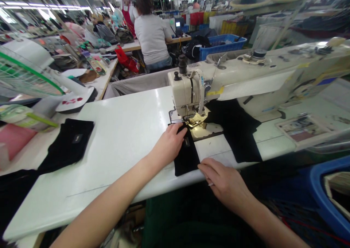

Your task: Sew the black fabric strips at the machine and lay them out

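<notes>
A black fabric piece with a small label lies on the white sewing table, its far end beside the lit needle area of the sewing machine. My left hand rests on the far part of this fabric, fingers spread near the presser foot. At the table's front edge, my right hand pinches the near right corner of the same piece between thumb and fingers. More black fabric lies to the right, partly behind the machine head. Another labelled black piece is on the left.
A green-rimmed fan and a pink roll stand at the left. A blue basket is at the lower right. Beyond the table, a person in a grey shirt sits near a blue crate.
</notes>
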Available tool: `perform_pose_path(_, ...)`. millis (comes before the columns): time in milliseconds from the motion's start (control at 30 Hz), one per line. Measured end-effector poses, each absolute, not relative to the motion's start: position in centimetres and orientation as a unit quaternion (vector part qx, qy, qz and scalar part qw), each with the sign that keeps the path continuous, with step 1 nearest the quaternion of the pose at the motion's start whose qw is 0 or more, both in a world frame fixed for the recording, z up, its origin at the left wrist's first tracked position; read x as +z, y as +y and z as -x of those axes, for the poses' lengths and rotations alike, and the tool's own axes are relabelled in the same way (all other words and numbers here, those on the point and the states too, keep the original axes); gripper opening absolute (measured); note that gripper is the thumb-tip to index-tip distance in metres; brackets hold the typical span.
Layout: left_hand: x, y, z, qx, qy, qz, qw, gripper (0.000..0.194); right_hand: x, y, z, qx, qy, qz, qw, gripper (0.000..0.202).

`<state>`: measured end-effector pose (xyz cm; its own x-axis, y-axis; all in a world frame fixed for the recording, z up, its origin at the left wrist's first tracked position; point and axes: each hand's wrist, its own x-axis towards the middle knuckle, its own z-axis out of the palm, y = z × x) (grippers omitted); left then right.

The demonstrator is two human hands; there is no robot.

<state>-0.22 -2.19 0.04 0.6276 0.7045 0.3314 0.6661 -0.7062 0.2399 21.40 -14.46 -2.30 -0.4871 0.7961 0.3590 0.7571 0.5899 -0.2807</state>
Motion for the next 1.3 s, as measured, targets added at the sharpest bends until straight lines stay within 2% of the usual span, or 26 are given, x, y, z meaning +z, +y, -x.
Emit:
perform_pose_path(133,1.2,-8.4,0.0,0.146,0.267,-0.946,0.111,0.023,-2.7,-15.0,-21.9,0.039,-0.87,0.435,0.231,0.044)
perform_pose_path(300,0.0,-11.1,0.6,0.164,0.253,-0.95,0.076,0.031,-2.9,-15.0,-22.1,0.037,-0.871,0.43,0.234,0.047)
perform_pose_path(667,0.1,-10.1,0.7,0.18,0.25,-0.949,0.064,0.029,-1.7,-14.0,-21.2,0.092,-0.856,0.469,0.197,0.048)
perform_pose_path(1033,0.6,-6.1,0.9,0.168,0.255,-0.946,0.109,0.027,-0.5,-10.5,-20.0,0.072,-0.842,0.522,0.115,0.036)
perform_pose_path(1300,0.3,-3.7,1.2,0.182,0.246,-0.947,0.098,0.027,0.2,-8.4,-19.4,0.067,-0.834,0.54,0.09,0.036)
